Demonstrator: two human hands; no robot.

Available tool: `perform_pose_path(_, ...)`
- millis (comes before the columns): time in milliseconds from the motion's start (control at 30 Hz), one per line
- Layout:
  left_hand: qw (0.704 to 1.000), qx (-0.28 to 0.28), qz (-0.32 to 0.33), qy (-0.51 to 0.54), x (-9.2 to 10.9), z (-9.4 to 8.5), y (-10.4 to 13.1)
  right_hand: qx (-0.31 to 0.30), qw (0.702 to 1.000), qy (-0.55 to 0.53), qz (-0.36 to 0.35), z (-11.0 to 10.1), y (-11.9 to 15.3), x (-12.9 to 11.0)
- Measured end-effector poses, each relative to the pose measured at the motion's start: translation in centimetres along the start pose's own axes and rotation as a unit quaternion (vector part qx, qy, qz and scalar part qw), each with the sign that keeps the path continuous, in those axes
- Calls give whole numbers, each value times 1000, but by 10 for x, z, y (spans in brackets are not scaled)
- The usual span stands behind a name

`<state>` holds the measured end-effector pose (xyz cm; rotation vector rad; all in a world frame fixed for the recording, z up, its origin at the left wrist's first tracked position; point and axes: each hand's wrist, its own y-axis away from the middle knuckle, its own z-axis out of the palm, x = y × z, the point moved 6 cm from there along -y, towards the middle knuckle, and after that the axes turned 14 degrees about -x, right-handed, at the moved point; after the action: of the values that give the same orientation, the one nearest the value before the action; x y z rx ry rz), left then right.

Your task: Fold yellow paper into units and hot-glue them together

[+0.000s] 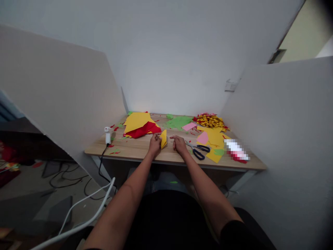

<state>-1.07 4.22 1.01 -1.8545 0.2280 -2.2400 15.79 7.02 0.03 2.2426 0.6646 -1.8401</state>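
My left hand (155, 144) is closed on a folded piece of yellow paper (163, 139), held upright just above the front part of the table. Across a small gap to the right is my right hand (179, 143), its index finger stretched toward the paper and the other fingers partly curled. No object shows in it. Beside its wrist lie scissors (199, 152) with dark handles, their blades partly hidden by the hand. Yellow sheets (214, 136) and a pink paper piece (202, 138) are spread beyond the scissors.
Yellow sheets (137, 119) overlap red paper (142, 130) at the back left. Green paper (179, 122) and a heap of small yellow and red pieces (210, 121) lie at the back. A white device (108, 136) with a cable stands left. Partitions (291, 121) flank the table.
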Motion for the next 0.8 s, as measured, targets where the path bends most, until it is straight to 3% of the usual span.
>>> perform_pose_path(267,1000,1,0,-16,-1,-2,-2,-1,1000,-22,-4,3,2,-8)
perform_pose_path(500,1000,1,14,-15,6,-4,-3,-6,999,29,12,3,1,-12)
perform_pose_path(800,989,28,21,-145,2,-10,-7,-25,999,31,16,5,-5,4)
